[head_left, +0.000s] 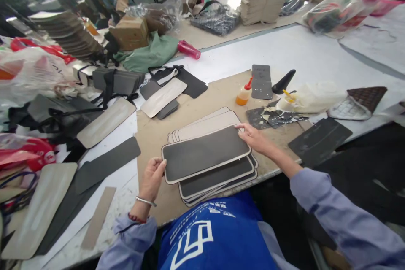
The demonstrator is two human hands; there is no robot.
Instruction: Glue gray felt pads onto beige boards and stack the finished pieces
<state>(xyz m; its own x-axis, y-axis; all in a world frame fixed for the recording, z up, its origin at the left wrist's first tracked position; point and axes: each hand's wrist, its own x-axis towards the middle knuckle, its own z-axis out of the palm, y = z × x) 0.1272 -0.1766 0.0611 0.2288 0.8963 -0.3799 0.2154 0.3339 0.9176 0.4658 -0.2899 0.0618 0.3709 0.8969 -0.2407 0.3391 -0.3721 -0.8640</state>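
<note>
Between my two hands is a dark grey rounded panel with a pale border, held slightly tilted. My left hand pinches its left end, thumb on top. At the upper right corner, my right hand is closed on the edge. Under and in front of it lies a stack of similar dark panels, fanned a little toward me. Just behind sits another pile of beige panels with dark edges, partly covered by the held one.
A glue bottle with a red tip stands behind my right hand, near a black cone-shaped piece and a glue-smeared dark sheet. Loose beige panels and dark strips lie leftward. A pink bottle lies farther back; a person stands beyond.
</note>
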